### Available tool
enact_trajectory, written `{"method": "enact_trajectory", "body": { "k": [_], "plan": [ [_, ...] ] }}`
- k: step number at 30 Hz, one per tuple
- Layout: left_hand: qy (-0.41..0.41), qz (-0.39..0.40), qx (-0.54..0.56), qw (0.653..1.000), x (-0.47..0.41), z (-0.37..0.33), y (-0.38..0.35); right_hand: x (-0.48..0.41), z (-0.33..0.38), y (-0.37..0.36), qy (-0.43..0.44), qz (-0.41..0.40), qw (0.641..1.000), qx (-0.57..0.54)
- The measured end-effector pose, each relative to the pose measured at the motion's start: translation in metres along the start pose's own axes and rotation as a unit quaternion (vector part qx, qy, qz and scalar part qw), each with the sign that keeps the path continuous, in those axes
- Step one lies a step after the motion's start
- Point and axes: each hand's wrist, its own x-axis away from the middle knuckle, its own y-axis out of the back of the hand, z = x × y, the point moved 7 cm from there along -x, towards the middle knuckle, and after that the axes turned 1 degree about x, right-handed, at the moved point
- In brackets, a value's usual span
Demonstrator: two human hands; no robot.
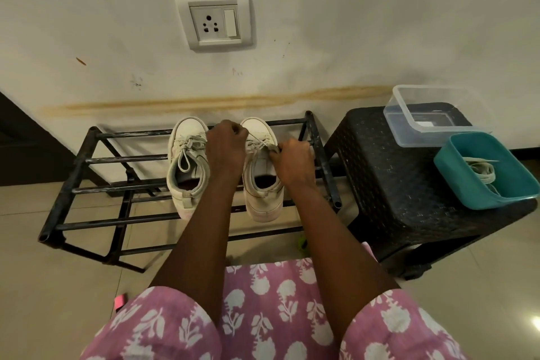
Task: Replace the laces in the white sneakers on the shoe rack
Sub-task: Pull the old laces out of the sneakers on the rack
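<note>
Closest to us is our lap in a pink flowered garment [263,316], with both bare forearms reaching forward over the floor to the shoe rack [117,221].

The white sneakers stand side by side toward the rack's right end, heels at its front edge and toes at the wall, so each shoe's long axis runs straight away from us. Both hands are on the right sneaker [260,187]. Our right hand [292,159] is nearer, at the shoe's outer side, with thumb and fingers pinched on a piece of the old lace [258,142] just above the shoe's opening. Our left hand [226,140] is farther along, between the two shoes near the toe end of the lacing. Its fingers are curled tight, and it seems to hold the other run of that lace (the knuckles hide the contact, so we cannot be sure). The lace stretches between the two hands, crosswise to the shoe, and we judge the step in hand is loosening it for pulling out. The left sneaker [187,175] has its bow [188,149] tied and is untouched.

The next pull will likely need to run along the shoe's length, eyelet by eyelet toward the toe.

Off the rack's right end stands a black stool [380,178]. At its front right corner is a teal tub [473,196] holding the spare laces [480,172], closer to our right hand. Behind it is a clear box [409,131]. Farthest is the wall socket [214,22].
</note>
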Motion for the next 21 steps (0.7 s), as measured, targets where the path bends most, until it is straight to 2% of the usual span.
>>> {"method": "enact_trajectory", "body": {
  "k": [5, 7, 11, 14, 17, 19, 21],
  "plan": [
    [0.075, -0.116, 0.063, 0.988, -0.006, 0.020, 0.035, 0.001, 0.002, 0.001, 0.001, 0.002, 1.000, -0.004],
    [0.100, -0.129, 0.067, 0.984, -0.008, 0.026, 0.041, 0.002, 0.002, 0.001, 0.002, 0.002, 1.000, 0.001],
    [0.063, -0.049, 0.041, 0.996, -0.012, 0.020, 0.026, 0.002, 0.001, 0.002, 0.001, -0.002, 1.000, 0.000],
    [-0.021, 0.059, 0.027, 0.998, -0.007, -0.001, 0.004, 0.001, 0.002, 0.001, -0.003, 0.000, 1.000, -0.002],
    [-0.088, 0.164, -0.031, 0.982, 0.006, -0.018, -0.023, 0.000, 0.001, -0.001, -0.005, 0.003, 1.000, 0.002],
    [-0.113, 0.189, -0.092, 0.971, 0.012, -0.021, -0.034, -0.001, 0.001, -0.001, -0.003, 0.002, 1.000, 0.006],
    [-0.112, 0.179, -0.125, 0.969, 0.011, -0.017, -0.037, 0.000, 0.002, -0.002, 0.002, 0.002, 1.000, 0.006]
  ]
}}
